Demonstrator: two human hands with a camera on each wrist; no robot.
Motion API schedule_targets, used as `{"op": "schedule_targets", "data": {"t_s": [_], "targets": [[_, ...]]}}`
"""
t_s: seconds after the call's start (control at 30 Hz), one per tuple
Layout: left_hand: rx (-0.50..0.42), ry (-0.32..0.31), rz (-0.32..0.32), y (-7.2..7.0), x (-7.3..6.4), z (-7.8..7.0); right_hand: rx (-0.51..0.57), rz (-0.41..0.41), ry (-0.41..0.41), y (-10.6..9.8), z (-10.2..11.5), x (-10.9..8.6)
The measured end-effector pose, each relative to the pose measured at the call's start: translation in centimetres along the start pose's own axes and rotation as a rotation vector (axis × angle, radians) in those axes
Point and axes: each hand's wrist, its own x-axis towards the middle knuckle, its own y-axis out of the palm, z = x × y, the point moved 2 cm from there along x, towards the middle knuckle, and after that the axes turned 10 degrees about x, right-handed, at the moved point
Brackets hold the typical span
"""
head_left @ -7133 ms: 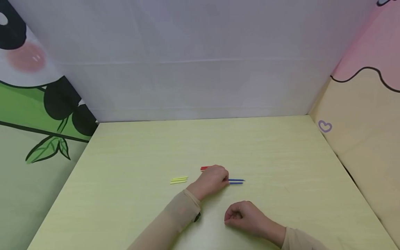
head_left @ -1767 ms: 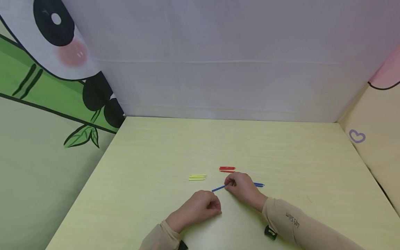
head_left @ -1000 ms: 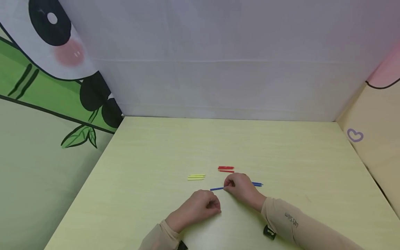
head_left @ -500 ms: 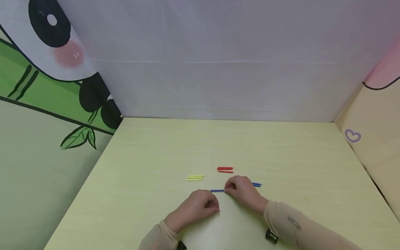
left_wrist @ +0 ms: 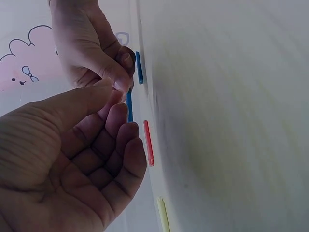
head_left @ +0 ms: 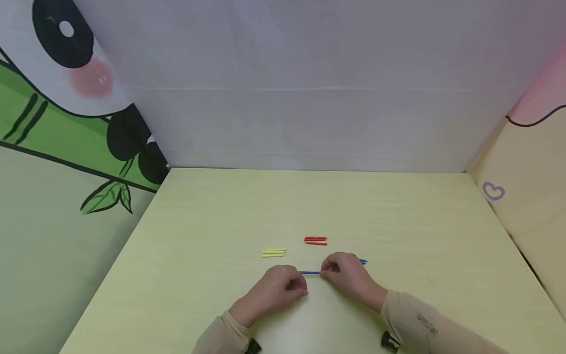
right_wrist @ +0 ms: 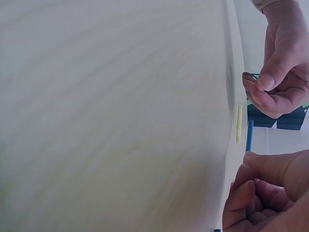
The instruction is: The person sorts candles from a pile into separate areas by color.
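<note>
My right hand [head_left: 347,273] pinches a thin blue stick [head_left: 311,272] by one end, between thumb and index finger. The stick points left, nearly level, close over the table. Its free end reaches the knuckles of my left hand [head_left: 276,292] in the head view. That left hand stays low over the table, fingers loosely curled, with nothing in them. The left wrist view shows the blue stick [left_wrist: 129,106] beyond the left fingertips; in the right wrist view the blue stick [right_wrist: 249,135] rises from the right thumb tip. Other blue sticks [head_left: 363,261] lie behind the right hand, partly hidden.
Three red sticks [head_left: 316,239] lie together behind the hands. To their left is a group of yellow sticks [head_left: 274,253]. The pale wooden table [head_left: 199,221] is bounded by a grey back wall [head_left: 283,123] and printed side panels.
Earlier the left hand reached over the sticks; it has since drawn back. The right hand took up a blue stick, which has swung from slanted to level and moved slightly nearer the body.
</note>
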Motion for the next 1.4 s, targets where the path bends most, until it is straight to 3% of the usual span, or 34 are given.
{"op": "schedule_targets", "data": {"t_s": [0.4,1.4], "targets": [[-0.025,0.025,-0.03,0.2,0.5,0.2,0.003,-0.034,0.009,-1.0,-0.9,-1.6],[0.017,0.026,-0.012,0.8,1.4,-0.1,0.069,-0.109,0.102,-3.5,-3.7,-4.2]]}}
